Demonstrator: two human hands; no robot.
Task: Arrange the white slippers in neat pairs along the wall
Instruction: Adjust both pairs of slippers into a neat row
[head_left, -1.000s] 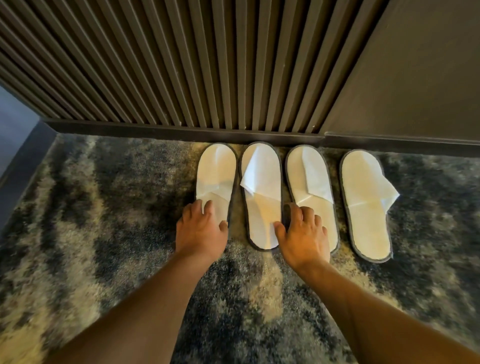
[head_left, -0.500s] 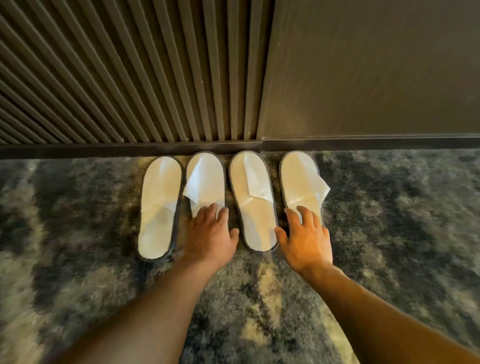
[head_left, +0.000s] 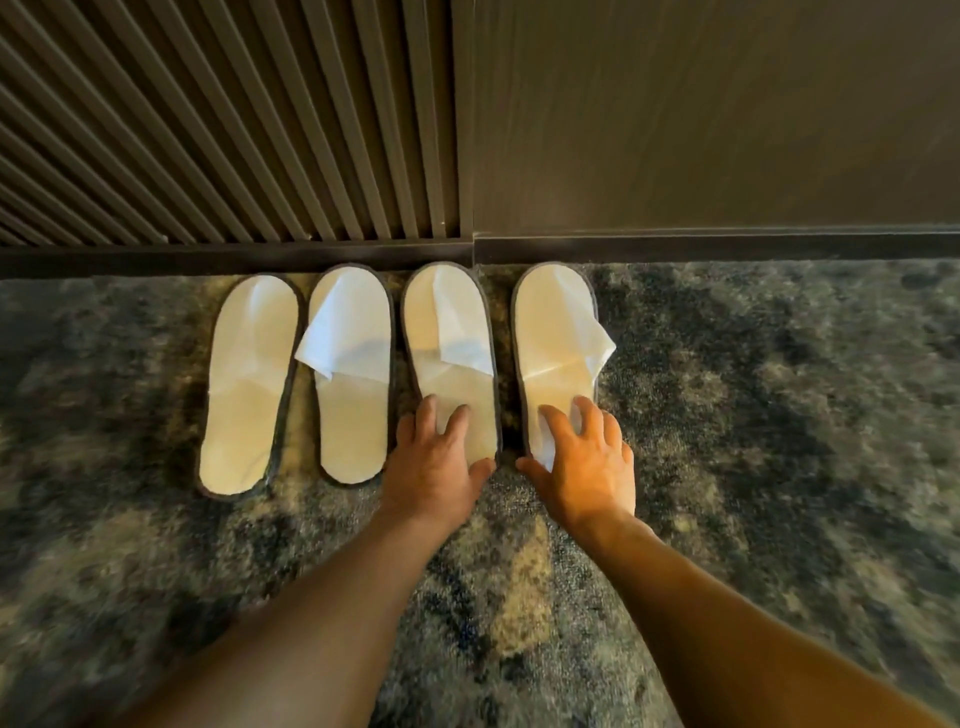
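Four flat white slippers with grey edging lie side by side on the carpet, toes at the wall's baseboard (head_left: 234, 258). From the left they are the first slipper (head_left: 244, 384), the second slipper (head_left: 353, 415), the third slipper (head_left: 452, 332) and the fourth slipper (head_left: 556, 332). My left hand (head_left: 434, 467) sits on the third slipper's heel, fingers on top and thumb around the heel end. My right hand (head_left: 587, 462) holds the fourth slipper's heel the same way. The uppers of the second and fourth slippers stick out sideways.
A dark slatted wall panel (head_left: 234, 130) stands behind the left slippers and a smooth dark panel (head_left: 701, 119) behind the right ones. Mottled grey and tan carpet (head_left: 779, 415) spreads to both sides and toward me.
My left hand has gone from the first slipper to the second and now the third. My right hand has shifted from the third slipper to the fourth. The view has swung right.
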